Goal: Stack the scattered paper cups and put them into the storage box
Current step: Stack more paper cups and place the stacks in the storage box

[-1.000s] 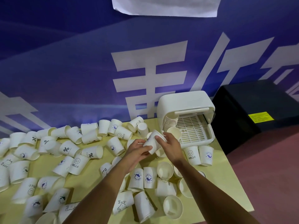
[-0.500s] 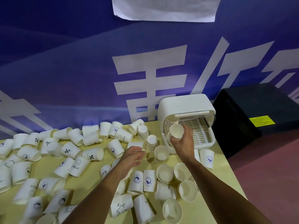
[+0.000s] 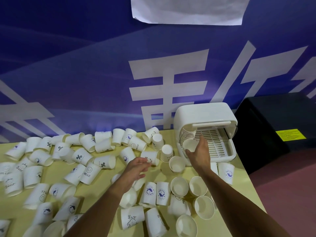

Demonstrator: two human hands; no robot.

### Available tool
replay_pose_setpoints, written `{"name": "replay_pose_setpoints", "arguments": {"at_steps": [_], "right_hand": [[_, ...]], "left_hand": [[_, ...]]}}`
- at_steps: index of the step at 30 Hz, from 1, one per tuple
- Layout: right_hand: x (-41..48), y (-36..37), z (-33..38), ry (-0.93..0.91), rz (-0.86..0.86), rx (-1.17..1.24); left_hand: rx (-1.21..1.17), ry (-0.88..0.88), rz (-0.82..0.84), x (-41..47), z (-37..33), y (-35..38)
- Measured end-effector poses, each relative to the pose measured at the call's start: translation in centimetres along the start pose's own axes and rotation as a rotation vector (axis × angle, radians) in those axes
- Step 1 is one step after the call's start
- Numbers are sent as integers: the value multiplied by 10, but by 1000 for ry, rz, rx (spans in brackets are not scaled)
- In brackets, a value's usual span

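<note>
Several white paper cups (image 3: 77, 157) lie scattered over the yellow table (image 3: 106, 182), some on their sides, some upright. The white storage box (image 3: 205, 113) stands open at the table's back right, with a stack of cups (image 3: 188, 134) lying at the left of its slatted tray. My right hand (image 3: 200, 153) grips one paper cup (image 3: 189, 145) at the box's opening, just in front of that stack. My left hand (image 3: 136, 168) reaches out with relaxed fingers, its tips next to a cup lying on its side (image 3: 151, 156); I cannot tell if they touch.
Upright cups (image 3: 177, 164) stand between my hands and near the table's right edge (image 3: 248, 183). A black case (image 3: 273, 124) sits right of the box. A blue banner wall (image 3: 102, 82) rises directly behind the table.
My right hand has carried its cup from the table's middle to the box opening, close to the stack inside. My left hand let go and moved forward toward a lying cup.
</note>
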State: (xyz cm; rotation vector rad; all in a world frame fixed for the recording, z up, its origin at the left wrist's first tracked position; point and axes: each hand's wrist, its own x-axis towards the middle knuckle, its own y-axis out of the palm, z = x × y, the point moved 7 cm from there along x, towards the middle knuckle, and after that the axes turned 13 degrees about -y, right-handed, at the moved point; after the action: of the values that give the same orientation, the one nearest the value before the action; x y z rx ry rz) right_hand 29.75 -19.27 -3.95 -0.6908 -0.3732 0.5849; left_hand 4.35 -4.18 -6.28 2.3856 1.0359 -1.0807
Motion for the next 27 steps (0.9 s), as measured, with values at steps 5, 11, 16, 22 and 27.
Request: {"name": "replay_pose_setpoints", "arguments": {"at_steps": [5, 11, 16, 22, 27], "right_hand": [[-16, 5, 19, -100, -63, 7], [-32, 54, 64, -255, 111, 30], [-22, 107, 139, -352, 249, 14], [-30, 182, 246, -539, 394, 31], [-58, 254, 320, -654, 522, 20]], "left_hand": [[-12, 14, -12, 0, -1, -10], [-40, 54, -66, -15, -12, -45], [-68, 94, -206, -38, -17, -123], [-83, 125, -444, -74, -1, -242], [-118, 57, -620, -91, 26, -341]]}}
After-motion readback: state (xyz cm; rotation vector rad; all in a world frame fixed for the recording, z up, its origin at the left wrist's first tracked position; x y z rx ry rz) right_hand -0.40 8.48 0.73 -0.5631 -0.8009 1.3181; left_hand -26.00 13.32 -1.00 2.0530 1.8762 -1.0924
